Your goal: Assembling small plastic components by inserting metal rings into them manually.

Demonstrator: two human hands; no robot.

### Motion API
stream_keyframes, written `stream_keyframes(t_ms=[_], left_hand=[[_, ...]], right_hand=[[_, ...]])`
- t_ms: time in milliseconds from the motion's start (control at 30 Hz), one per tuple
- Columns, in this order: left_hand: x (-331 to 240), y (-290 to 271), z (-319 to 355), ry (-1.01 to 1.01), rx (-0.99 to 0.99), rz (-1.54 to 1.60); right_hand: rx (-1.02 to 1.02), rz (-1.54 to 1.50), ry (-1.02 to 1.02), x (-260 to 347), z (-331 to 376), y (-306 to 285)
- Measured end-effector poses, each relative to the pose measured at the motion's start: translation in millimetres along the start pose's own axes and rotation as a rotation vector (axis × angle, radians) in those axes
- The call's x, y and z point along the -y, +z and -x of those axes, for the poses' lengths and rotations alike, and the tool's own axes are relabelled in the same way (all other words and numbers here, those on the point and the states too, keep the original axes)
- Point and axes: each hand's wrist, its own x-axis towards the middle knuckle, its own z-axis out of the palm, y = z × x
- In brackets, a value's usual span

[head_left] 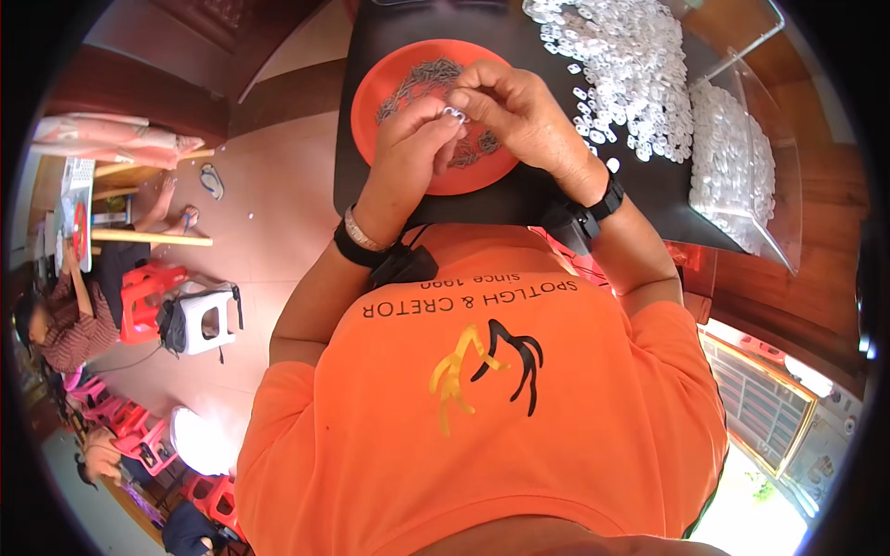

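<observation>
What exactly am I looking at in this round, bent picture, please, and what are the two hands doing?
This comes from a wide fisheye camera worn on a person's head, looking down, so straight edges curve. There is no machine: the orange shirt and both forearms are the wearer's own. The left hand and right hand meet over an orange plate of small dark metal pieces, pinching a small clear ring between the fingertips. The plate sits on a black tabletop. To the right lies a heap of clear rings, beside a clear tray holding more.

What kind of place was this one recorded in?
Probably a small home-style assembly workshop: a heap of clear plastic rings on a black table, an orange plate of small metal parts, and other people working on plastic stools.
</observation>
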Motion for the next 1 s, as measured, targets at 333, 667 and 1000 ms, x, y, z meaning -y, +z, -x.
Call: stream_keyframes(t_ms=[333,667,1000], left_hand=[[-2.3,-4.0,3.8,0.017,-0.019,0.031],[-8.8,-15.2,2.9,0.006,0.018,-0.061],[5.2,-67.6,22.5,0.024,-0.279,0.147]], right_hand=[[-0.062,0.321,-0.103,8.7,0.5,5.9],[-0.147,0.317,-0.057,20.2,18.2,-8.4],[-0.316,0.817,0.292,1.4,102.5,-102.0]])
